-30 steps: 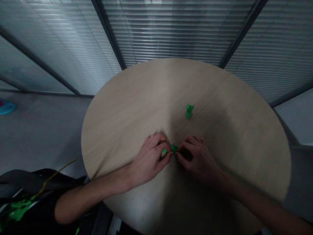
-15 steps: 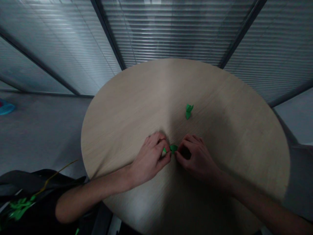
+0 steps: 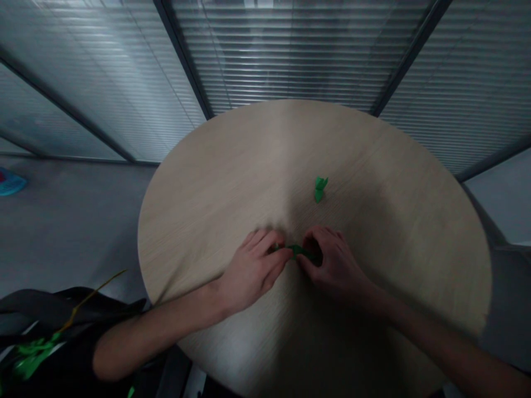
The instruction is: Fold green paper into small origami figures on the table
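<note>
Between my fingertips, low over the near middle of the round wooden table (image 3: 215, 182), is a small dark-green piece (image 3: 296, 250), thin and twisted-looking. It is too small and dim for me to tell its kind. My left hand (image 3: 259, 265) pinches one end with thumb and fingers. From the other side, my right hand (image 3: 334, 265) grips it, thumb and forefinger curled round it. My fingers cover part of the piece. Farther back on the tabletop lies another bright-green piece (image 3: 320, 189), knotted or folded at its middle, with flared ends; neither hand touches it.
Glass panels with blinds (image 3: 290, 55) stand behind the table's far edge. At the lower left a black bag or chair (image 3: 74, 301) holds green pieces (image 3: 35, 351) and a yellow cord (image 3: 89, 301). A blue object (image 3: 11, 183) lies on the floor at far left.
My hands have drawn slightly closer. The green piece now extends into my right hand's curl, and less green shows inside my left hand. The other green piece has stayed put.
</note>
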`<state>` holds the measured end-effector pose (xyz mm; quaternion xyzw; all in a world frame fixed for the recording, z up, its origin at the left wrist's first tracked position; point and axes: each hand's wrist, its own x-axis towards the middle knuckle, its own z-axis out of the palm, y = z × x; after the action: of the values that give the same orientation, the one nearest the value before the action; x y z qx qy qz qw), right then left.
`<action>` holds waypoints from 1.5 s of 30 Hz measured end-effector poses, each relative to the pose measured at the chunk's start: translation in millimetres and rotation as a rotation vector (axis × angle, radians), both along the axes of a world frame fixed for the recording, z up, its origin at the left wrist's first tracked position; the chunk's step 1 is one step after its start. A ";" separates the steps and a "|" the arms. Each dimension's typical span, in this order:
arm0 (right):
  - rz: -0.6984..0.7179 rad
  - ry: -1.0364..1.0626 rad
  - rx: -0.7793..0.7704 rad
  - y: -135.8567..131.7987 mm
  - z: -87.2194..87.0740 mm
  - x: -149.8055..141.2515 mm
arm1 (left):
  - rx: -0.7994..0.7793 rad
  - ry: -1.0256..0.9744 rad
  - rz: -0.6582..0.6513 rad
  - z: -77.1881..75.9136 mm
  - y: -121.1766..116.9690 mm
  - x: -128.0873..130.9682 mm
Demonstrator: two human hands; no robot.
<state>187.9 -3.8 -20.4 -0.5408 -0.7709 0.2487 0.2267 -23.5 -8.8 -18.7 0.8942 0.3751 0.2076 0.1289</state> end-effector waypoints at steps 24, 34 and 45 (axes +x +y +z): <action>0.121 0.126 -0.150 12.7 7.4 15.1 | 0.257 0.165 -0.151 -1.4 -2.7 -12.8; 0.267 0.063 0.132 8.6 -5.4 22.7 | 0.270 0.121 -0.115 -0.1 -1.6 -8.5; 0.201 -0.101 0.224 -3.9 -2.5 17.2 | 0.279 0.098 -0.161 -3.5 -4.7 -7.8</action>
<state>205.1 -7.7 -22.9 -0.4443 -0.8544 0.1551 0.2205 -31.3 -13.5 -22.2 0.9396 0.2756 0.2031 0.0012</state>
